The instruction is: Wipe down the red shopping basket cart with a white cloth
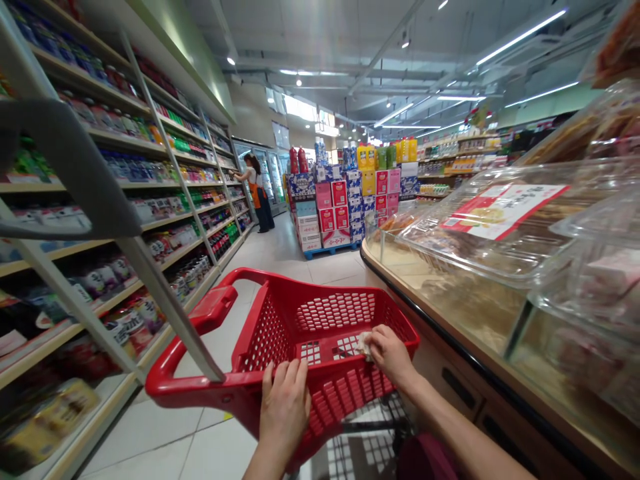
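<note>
A red plastic shopping cart point(330, 303) with perforated basket walls stands in front of me, turned sideways. My left hand point(286, 400) rests on its near rim, fingers curled over the edge. Farther right along the same rim is my right hand point(387, 353), its fingers pinching a crumpled whitish cloth or tissue point(364, 343) against the inner edge. Which material it is, I cannot tell. The cart's long handle with a grey grip point(70, 167) rises at the left, close to the camera.
Drink shelves point(165, 173) line the left side. A display counter point(450, 300) with clear food packs point(480, 220) runs close along the right. Ahead stand stacked cartons point(335, 207) on a blue pallet point(331, 251). A person in an orange apron point(259, 197) is at the far shelves.
</note>
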A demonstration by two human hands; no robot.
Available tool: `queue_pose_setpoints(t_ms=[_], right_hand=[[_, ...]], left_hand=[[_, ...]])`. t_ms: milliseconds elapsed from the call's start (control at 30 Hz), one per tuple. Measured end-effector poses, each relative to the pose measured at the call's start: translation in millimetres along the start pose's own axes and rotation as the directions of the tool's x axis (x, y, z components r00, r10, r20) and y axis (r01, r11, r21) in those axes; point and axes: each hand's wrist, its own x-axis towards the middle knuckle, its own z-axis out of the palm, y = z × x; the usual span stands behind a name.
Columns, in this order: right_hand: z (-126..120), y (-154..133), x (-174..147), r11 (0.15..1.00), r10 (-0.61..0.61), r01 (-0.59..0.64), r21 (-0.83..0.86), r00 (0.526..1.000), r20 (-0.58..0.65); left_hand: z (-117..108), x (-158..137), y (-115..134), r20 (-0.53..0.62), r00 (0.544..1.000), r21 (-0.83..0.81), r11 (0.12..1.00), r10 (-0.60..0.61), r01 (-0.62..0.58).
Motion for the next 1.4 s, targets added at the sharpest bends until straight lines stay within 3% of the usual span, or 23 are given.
queue_pose_setpoints(t_ms=[133, 233, 367, 567, 667, 767, 867, 1033, 1233, 1333, 1400], right_hand=[[0.5, 11.1, -16.1, 0.994, -0.110, 0.108, 0.023, 0.989, 0.103], [-0.3, 19.7, -20.6, 0.993, -0.114, 0.111, 0.030, 0.984, 0.140], [-8.3, 39.4, -24.3, 1.000, 0.014, -0.010, -0.028, 0.990, 0.140], [-27.6, 84.6, -31.4, 0.963, 0.214, -0.219, -0.158, 0.976, -0.048], [-13.6, 70.0, -35.0, 0.967, 0.217, -0.226, -0.121, 0.973, -0.078], [4.8, 44.3, -40.5, 0.995, 0.095, -0.097, -0.034, 0.993, -0.067], [2.5, 46.5, -46.5, 1.000, -0.022, 0.022, 0.004, 0.998, -0.057], [-11.5, 76.4, -47.2, 0.973, 0.192, -0.208, -0.103, 0.970, -0.147], [-1.0, 57.9, -47.0, 0.999, 0.042, -0.043, -0.004, 0.997, -0.057], [-6.0, 62.7, -49.4, 0.974, 0.216, -0.223, -0.031, 0.964, -0.156], [-3.5, 60.3, -51.5, 0.962, 0.263, -0.271, -0.026, 0.949, -0.175]], left_hand=[[1.0, 0.2, 2.2, 0.024, 0.999, -0.008, 1.000, -0.028, 0.028], [-1.6, 0.8, 4.0, 0.035, 0.998, -0.007, 0.999, -0.048, 0.048], [-8.4, -1.0, 4.3, 0.065, 0.998, -0.015, 1.000, -0.023, 0.024], [-7.4, -5.0, 8.0, 0.062, 0.998, -0.024, 0.999, -0.023, 0.025], [-7.1, -3.0, 11.1, 0.060, 0.997, -0.023, 0.998, -0.050, 0.051], [-8.6, -0.2, 9.5, 0.089, 0.995, -0.013, 0.998, -0.054, 0.055], [-6.3, -0.3, 3.8, 0.095, 0.994, 0.007, 0.998, -0.057, 0.057], [5.9, -2.1, -0.4, 0.075, 0.995, 0.020, 0.998, -0.062, 0.061], [3.0, -0.5, 2.2, 0.112, 0.991, 0.029, 0.997, -0.072, 0.069], [-4.3, -0.3, 4.4, 0.150, 0.987, 0.024, 0.998, -0.055, 0.052], [-8.5, -0.4, 6.3, 0.170, 0.984, 0.034, 0.998, -0.061, 0.056]])
